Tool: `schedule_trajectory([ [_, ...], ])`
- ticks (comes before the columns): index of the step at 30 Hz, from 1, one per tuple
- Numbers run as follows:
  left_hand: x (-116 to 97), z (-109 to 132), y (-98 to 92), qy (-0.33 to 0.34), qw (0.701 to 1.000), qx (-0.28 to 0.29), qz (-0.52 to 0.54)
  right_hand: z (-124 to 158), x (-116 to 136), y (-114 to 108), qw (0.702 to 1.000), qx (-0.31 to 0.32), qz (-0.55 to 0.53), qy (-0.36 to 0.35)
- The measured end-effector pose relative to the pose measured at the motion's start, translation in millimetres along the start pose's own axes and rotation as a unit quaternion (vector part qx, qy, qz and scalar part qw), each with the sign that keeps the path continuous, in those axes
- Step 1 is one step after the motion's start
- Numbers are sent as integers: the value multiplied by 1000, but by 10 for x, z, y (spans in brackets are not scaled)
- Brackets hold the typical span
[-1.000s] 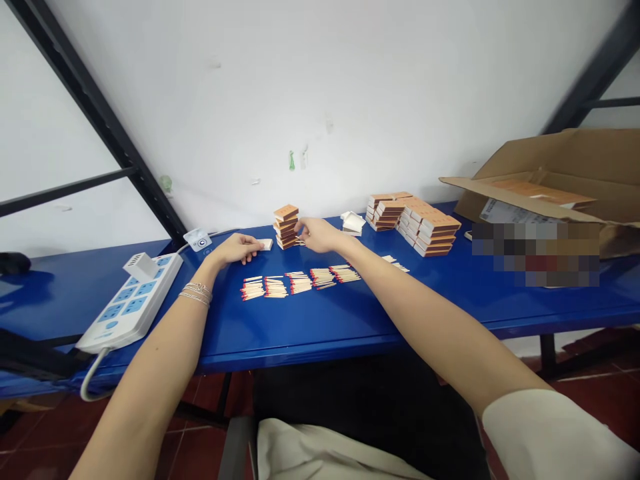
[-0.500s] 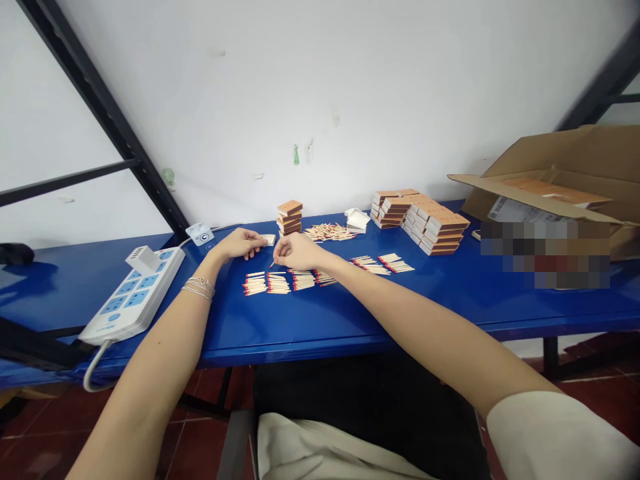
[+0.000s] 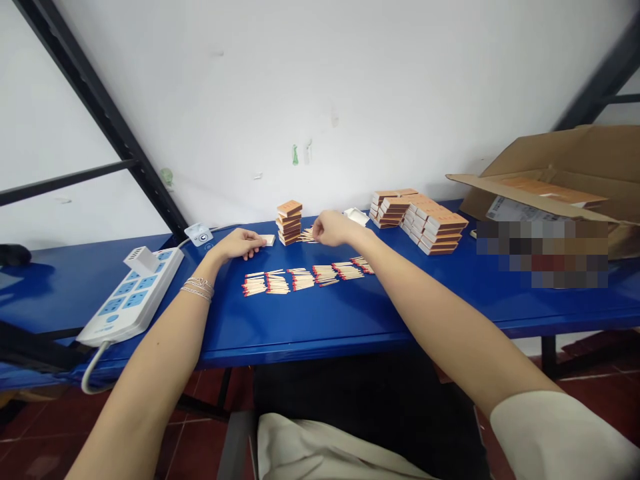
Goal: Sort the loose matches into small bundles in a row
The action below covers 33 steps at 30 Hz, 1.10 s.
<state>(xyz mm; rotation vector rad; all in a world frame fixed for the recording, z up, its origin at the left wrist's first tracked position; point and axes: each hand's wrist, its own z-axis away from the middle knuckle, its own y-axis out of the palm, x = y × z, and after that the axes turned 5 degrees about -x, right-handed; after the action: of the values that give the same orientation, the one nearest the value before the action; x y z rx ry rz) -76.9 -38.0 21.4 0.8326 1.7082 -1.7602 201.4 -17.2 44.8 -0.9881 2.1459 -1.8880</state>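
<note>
My left hand (image 3: 243, 245) rests on the blue table, its fingers closed on the end of a small pale matchbox tray (image 3: 269, 240). My right hand (image 3: 336, 228) is over the loose pile of matches (image 3: 307, 235) with thumb and fingers pinched together. It hides most of the pile, and what is between the fingertips cannot be made out. Just left of that pile stands a stack of orange-brown matchboxes (image 3: 289, 223). Nearer me lies a row of several small match bundles (image 3: 303, 279), red heads to the left; my right forearm covers its right end.
Behind my right hand lies a white open box tray (image 3: 357, 217). A big block of stacked matchboxes (image 3: 425, 223) is to the right, beside an open cardboard box (image 3: 545, 170). At the left a white power strip (image 3: 135, 293) lies near a small white camera-like device (image 3: 199, 234).
My right hand has moved right and back, from above the match bundles, where it pinched a match, to the loose pile. My left hand has stayed on the tray.
</note>
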Motion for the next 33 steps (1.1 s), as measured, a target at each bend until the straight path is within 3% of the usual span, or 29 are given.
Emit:
schedule_trajectory([
  [6,-3,6,-2,3,1000,-4,6,-87,-173,168,999,13,10,28],
  [17,-46,36,3,0,1000,-6,6,-57,-88,203,999,-8,33,27],
  [21,-48,34,2,-1,1000,-6,7,-38,-12,232,999,15,32,14],
  [26,-30,19,3,1,1000,-6,5,39,214,251,993,82,-40,-76],
  [30,-38,22,4,-1,1000,-8,6,81,286,161,981,149,-83,-96],
  [33,-43,24,3,-1,1000,-5,6,61,160,44,986,115,-102,-68],
])
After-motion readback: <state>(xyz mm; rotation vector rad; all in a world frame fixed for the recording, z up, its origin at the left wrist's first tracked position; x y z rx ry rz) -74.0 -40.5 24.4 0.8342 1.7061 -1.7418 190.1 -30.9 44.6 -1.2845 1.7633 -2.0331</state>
